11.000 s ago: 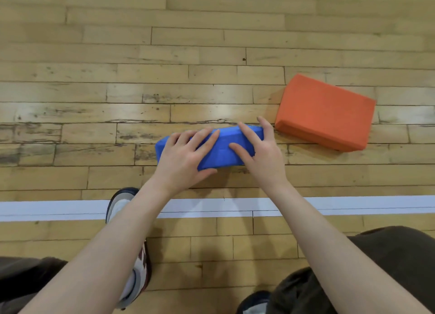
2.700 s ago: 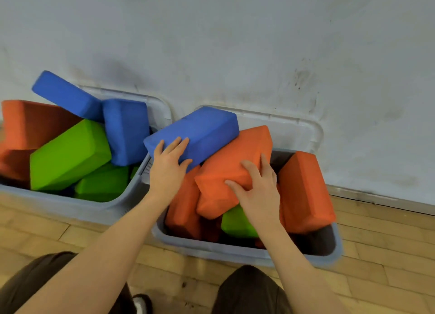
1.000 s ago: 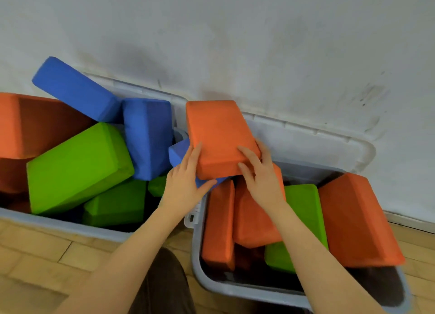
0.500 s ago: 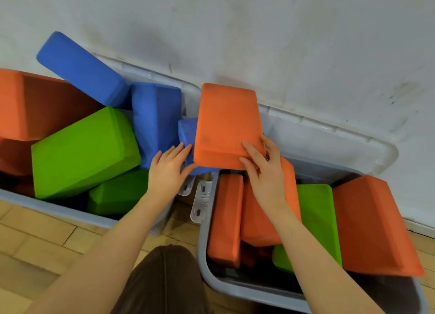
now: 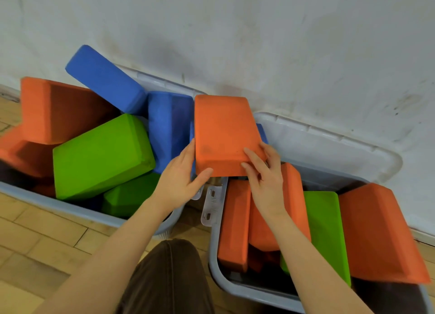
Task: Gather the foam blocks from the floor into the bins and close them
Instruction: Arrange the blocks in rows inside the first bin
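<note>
Two grey bins stand against the wall, both heaped with orange, green and blue foam blocks. An orange block (image 5: 223, 132) lies on top between the bins, over a blue block (image 5: 261, 131) that shows only at its edges. My left hand (image 5: 181, 179) grips the orange block's near left corner, thumb on its front edge. My right hand (image 5: 263, 174) holds its near right corner with fingers on top. The left bin (image 5: 70, 211) holds a large green block (image 5: 101, 156); the right bin (image 5: 235, 287) holds upright orange and green blocks.
The right bin's grey lid (image 5: 329, 151) leans open against the white wall; the left bin's lid rim (image 5: 164, 84) shows behind its blocks. White latch clips (image 5: 211, 205) hang between the bins. My brown-trousered knee (image 5: 169, 278) is just before them on the wooden floor (image 5: 35, 243).
My left hand has come back onto the orange block's left corner after resting on the blue one below. The orange block has shifted slightly; my view has moved a little closer.
</note>
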